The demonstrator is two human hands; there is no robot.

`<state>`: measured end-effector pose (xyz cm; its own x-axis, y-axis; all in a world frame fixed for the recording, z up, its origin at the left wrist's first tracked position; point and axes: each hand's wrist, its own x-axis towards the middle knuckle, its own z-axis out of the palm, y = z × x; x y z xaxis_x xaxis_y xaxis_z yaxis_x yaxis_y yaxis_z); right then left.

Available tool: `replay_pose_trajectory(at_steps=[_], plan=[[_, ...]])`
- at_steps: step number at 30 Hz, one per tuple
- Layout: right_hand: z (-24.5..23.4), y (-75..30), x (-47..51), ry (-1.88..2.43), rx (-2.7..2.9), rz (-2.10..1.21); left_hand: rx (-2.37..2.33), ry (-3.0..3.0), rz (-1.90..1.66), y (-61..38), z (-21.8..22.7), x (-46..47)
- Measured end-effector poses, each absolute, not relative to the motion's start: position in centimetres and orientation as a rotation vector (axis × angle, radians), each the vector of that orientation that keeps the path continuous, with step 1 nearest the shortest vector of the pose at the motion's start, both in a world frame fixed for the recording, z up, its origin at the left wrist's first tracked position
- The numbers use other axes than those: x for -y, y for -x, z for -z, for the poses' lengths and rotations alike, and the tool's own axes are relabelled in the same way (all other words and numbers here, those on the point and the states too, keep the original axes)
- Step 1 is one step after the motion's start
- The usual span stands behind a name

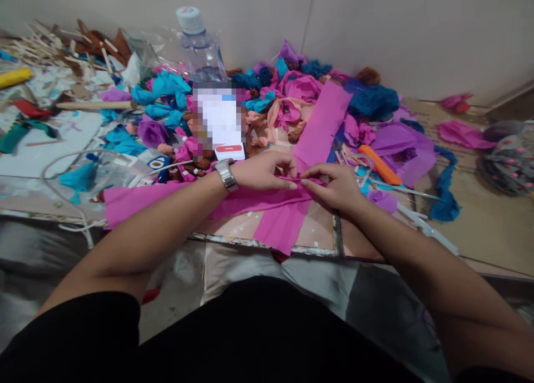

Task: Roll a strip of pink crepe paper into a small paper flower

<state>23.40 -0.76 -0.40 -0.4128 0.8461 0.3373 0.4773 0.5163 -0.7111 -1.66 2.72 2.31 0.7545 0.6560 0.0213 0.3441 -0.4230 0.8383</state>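
A long strip of pink crepe paper [175,204] lies along the front of the table, and its right end is between my hands. My left hand [271,171], with a metal watch [226,175] at the wrist, pinches the strip's edge. Close beside it, my right hand [334,185] pinches the same edge between thumb and fingertips, where the paper looks folded or rolled narrow. A second pink crepe strip [321,121] lies crosswise beneath, running from the far pile to the table's front edge.
Crumpled crepe pieces in blue, purple and brown cover the back, around a phone [223,116] and a water bottle [202,49]. An orange cutter [379,165] lies right of my right hand. Wooden sticks [37,43] and a white cable [54,160] are left. A dark dotted bundle [509,160] sits far right.
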Motion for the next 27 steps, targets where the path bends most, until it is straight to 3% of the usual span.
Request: replay_pose_trajectory(at_steps=[14, 27], plan=[[0.46, -23.19, 0.96, 1.087, 2.045, -0.76, -0.91, -2.242, -0.305, 1.43, -2.18, -2.18], [0.68, -23.1, 0.92, 0.99, 2.1, -0.633, -0.847, -2.295, -0.209, 1.6, -2.18, -2.51]])
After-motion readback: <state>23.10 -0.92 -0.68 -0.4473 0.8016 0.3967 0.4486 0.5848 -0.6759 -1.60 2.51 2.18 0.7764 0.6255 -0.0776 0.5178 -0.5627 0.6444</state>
